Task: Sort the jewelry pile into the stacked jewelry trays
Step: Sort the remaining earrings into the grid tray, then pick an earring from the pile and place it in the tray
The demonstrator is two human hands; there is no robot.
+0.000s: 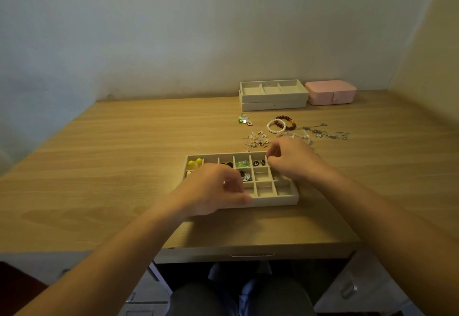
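Note:
A beige tray with many small compartments (278, 200) lies in front of me, holding yellow beads (195, 162), green pieces (242, 164) and dark pieces (258, 162). My left hand (213, 191) rests over the tray's left half with curled fingers; whether it holds anything is hidden. My right hand (290, 159) hovers at the tray's far right corner, fingertips pinched together, and any piece between them is too small to see. Behind the tray lies the loose jewelry pile (258, 139) of small earrings, bead bracelets (282, 124) and silver chains (325, 133).
Two stacked beige trays (273, 99) stand at the back of the wooden desk, with a shut pink jewelry box (331, 92) to their right. A few small pieces (244, 119) lie apart from the pile. Walls close the desk at the back and right.

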